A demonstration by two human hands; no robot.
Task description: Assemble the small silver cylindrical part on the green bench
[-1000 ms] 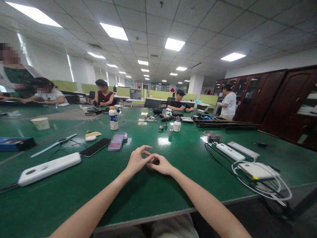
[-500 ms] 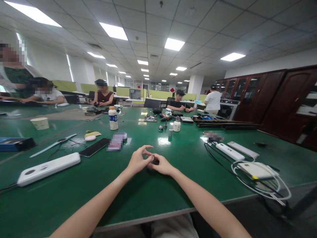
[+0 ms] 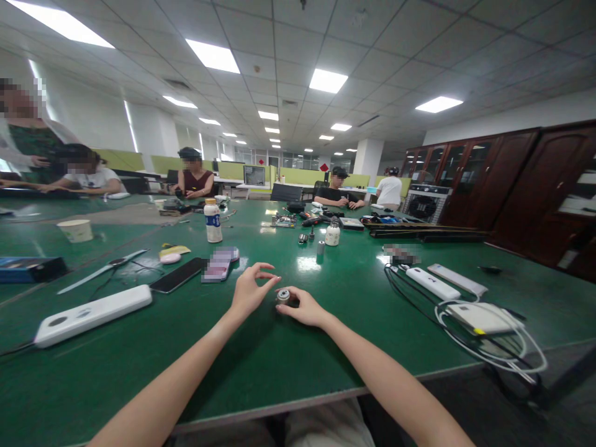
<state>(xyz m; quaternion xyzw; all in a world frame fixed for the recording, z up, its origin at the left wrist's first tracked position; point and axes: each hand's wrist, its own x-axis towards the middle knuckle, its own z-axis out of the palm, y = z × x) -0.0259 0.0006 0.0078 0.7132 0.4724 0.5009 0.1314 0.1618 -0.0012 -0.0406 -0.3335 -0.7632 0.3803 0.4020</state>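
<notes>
The slim forearms are bare and the legwear looks pale greyish

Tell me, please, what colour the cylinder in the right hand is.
The cylinder is silver-grey with a dark centre on top, as the head view shows.

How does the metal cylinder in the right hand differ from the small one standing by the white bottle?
Handling: the held cylinder sits between thumb and fingers of the right hand; no hand touches the standing cylinder.
Shape: the held cylinder looks broader, the standing cylinder slimmer.
Place: the held cylinder is nearer the wearer, the standing cylinder farther off, near the white bottle.
Shared: both look silvery and roughly upright.
</notes>
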